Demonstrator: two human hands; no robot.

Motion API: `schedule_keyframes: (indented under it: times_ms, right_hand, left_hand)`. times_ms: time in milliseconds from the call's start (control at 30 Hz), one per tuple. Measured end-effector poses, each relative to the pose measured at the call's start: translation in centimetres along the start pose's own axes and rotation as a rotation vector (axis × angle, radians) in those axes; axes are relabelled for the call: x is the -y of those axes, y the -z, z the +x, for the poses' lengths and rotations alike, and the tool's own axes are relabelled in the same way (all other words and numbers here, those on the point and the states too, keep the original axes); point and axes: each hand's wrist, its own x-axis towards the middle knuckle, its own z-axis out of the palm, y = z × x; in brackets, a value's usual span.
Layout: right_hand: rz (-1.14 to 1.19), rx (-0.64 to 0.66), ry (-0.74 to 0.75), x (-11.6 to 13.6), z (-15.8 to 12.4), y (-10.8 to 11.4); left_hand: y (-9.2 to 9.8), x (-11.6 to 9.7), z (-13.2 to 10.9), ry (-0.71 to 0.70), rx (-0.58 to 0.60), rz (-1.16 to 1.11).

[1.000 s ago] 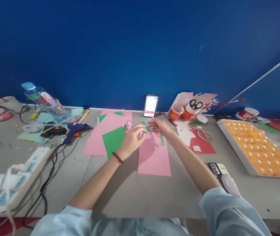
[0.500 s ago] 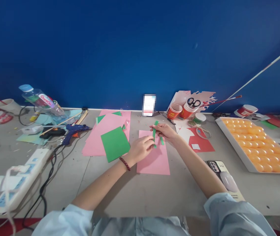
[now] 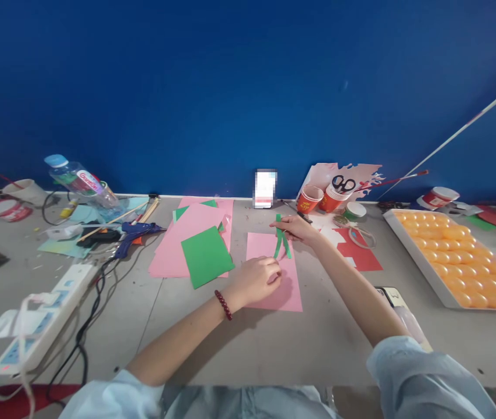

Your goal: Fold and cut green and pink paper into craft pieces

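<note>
Narrow green paper strips (image 3: 279, 247) hang down over a pink sheet (image 3: 269, 299) in the middle of the table. Near their upper part, my right hand (image 3: 295, 228) pinches them between thumb and fingers. Below the strips, my left hand (image 3: 260, 280) hovers over the pink sheet with its fingers curled together; whether something small is between the fingertips cannot be made out. A green square of paper (image 3: 207, 256) lies to the left of my left hand, partly on larger pink sheets (image 3: 169, 259).
On the left are a glue gun (image 3: 132, 235), a power strip (image 3: 51, 323) with cables and a plastic bottle (image 3: 84, 180). A lit phone (image 3: 265, 189) leans at the wall. Paper cups (image 3: 309, 199), red paper (image 3: 363, 256) and a tray of orange balls (image 3: 457, 256) stand right.
My left hand has come off the green strip and moved down toward me. The strip's lower end has swung, and the strips now spread apart below my right hand.
</note>
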Motion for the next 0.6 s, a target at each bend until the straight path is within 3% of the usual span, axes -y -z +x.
schedule_keyframes:
  times_ms: [300,600]
  right_hand:
    - [-0.299,0.046,0.052,-0.2,0.8,0.7]
    - [-0.505,0.003,0.246,-0.6,0.8,0.7]
  left_hand:
    - [-0.5,0.5,-0.9,-0.028,0.152,0.183]
    - [0.7,2.3,-4.1,0.027,0.033,0.119]
